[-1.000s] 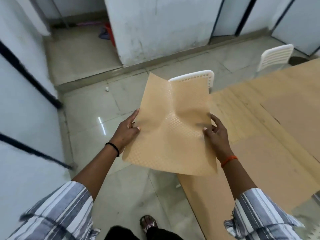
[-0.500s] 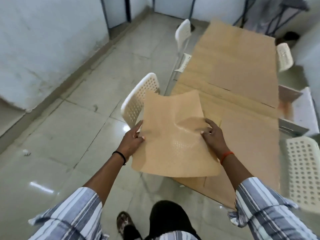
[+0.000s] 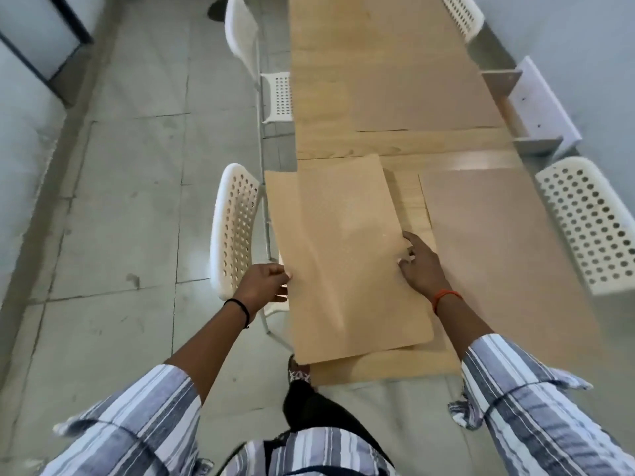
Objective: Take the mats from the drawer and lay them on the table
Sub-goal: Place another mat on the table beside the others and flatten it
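Observation:
I hold a tan textured mat [image 3: 347, 255] flat over the near left corner of the long wooden table [image 3: 378, 142]. My left hand [image 3: 264, 283] pinches its left edge and my right hand [image 3: 421, 262] grips its right edge. The mat's left part overhangs the table's edge. Another brownish mat [image 3: 505, 242] lies on the table to the right of it, and a further one [image 3: 422, 94] lies beyond. An open white drawer [image 3: 536, 108] juts out at the table's right side.
White perforated chairs stand around the table: one [image 3: 233, 228] just left of my left hand, another [image 3: 247, 46] farther back, one [image 3: 591, 225] on the right and one [image 3: 464, 15] at the far right. Grey tiled floor [image 3: 120, 201] stretches to the left.
I have turned to face along the table and brought the mat down from mid-air, flattening it over the table's near left corner. Both hands keep their hold on its edges.

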Tool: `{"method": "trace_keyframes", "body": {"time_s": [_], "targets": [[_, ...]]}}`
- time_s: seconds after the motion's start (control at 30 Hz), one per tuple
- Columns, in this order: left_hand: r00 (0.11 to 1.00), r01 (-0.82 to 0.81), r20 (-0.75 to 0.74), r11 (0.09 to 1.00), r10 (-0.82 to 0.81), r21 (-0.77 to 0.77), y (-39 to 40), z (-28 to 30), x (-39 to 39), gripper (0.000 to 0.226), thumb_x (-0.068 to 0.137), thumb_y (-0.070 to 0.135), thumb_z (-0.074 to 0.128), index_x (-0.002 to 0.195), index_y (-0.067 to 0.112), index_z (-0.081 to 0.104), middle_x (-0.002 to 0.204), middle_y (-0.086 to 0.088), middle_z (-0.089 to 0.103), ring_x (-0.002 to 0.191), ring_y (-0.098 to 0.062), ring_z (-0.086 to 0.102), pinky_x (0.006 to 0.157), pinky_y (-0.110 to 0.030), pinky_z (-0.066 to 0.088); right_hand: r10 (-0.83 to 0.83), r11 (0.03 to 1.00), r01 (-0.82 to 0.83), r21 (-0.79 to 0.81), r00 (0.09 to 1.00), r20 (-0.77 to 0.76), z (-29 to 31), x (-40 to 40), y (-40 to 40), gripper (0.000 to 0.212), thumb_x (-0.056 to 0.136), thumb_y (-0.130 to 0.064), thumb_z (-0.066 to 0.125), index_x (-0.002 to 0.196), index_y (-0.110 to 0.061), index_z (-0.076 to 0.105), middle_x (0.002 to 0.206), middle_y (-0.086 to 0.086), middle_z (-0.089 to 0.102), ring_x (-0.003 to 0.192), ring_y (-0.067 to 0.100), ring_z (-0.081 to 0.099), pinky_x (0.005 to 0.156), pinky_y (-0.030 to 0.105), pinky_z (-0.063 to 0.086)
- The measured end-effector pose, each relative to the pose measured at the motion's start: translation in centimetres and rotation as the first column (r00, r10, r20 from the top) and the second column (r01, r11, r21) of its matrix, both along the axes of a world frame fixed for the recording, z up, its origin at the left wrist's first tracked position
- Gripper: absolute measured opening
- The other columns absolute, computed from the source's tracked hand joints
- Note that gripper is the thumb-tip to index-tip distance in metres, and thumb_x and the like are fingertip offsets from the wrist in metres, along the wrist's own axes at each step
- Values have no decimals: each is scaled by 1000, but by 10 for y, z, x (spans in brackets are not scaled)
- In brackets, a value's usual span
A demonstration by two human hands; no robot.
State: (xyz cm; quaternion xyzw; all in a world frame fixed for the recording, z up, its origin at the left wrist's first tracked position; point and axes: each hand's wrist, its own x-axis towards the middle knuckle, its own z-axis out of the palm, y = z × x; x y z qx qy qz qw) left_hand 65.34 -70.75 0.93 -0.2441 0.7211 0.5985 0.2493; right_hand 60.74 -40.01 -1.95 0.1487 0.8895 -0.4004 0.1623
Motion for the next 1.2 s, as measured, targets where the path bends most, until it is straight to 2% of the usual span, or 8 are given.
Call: {"method": "trace_keyframes", "body": {"time_s": [0.17,0.37,0.6,0.77,0.9,1.0,1.1,1.2], "targets": [[967,236,96,972,-234,-7,-17,-12,-42,20,92,13,63,104,-3,69,95,-18,70,77,-22,66,77,-33,57,-18,990,5,142,996,89,-2,5,-11,78,93,-16,59,157,-17,14,158,16,25,141,35,33,112,40,33],[837,515,165,853,-522,84,-31,-24,-82,33,90,18,67,110,-8,66,100,-18,73,83,-20,73,82,-33,57,-116,950,81,301,988,103,-7,22,-46,77,94,-21,55,157,-15,12,164,10,8,148,33,14,117,50,27],[536,810,172,561,-826,172,-38,-40,-119,18,92,24,64,91,7,69,99,-11,75,98,-26,71,81,-33,56,-270,898,211,387,957,104,-8,42,-124,72,94,-23,55,155,-14,19,164,11,10,149,31,11,118,49,21],[267,964,101,266,-958,-29,-45,-39,-151,20,93,23,62,99,6,71,94,-8,76,90,-22,72,69,-25,55,-470,848,419,324,878,95,-7,52,-186,68,94,-28,55,153,-16,24,163,9,12,149,31,12,118,50,23],[4,885,-76,39,-997,-464,-43,-38,-178,12,88,25,64,93,18,72,87,-1,75,79,-16,71,72,-32,58,-521,827,469,311,847,107,-12,59,-224,70,93,-38,56,152,-17,25,163,6,11,149,29,12,119,48,21],[-196,708,-185,-8,-963,-706,-38,-37,-196,29,87,27,65,115,19,65,107,3,69,98,-17,63,81,-33,52,-530,804,471,362,844,81,-18,58,-238,77,90,-47,59,152,-17,26,164,6,9,149,30,12,118,47,20],[-507,501,-89,-209,-857,-839,-25,-43,-217,63,84,34,69,141,22,44,146,-2,42,135,-24,38,105,-40,37,-539,792,467,394,837,91,-21,54,-242,89,85,-57,63,154,-19,21,165,5,6,150,30,9,118,49,19],[-675,344,103,-435,-730,-832,-6,-52,-239,86,83,45,68,153,32,20,163,2,6,150,-23,7,117,-45,17,-520,797,417,437,842,145,-26,48,-247,101,79,-62,67,155,-24,13,166,4,-1,151,31,4,118,55,18]]}}
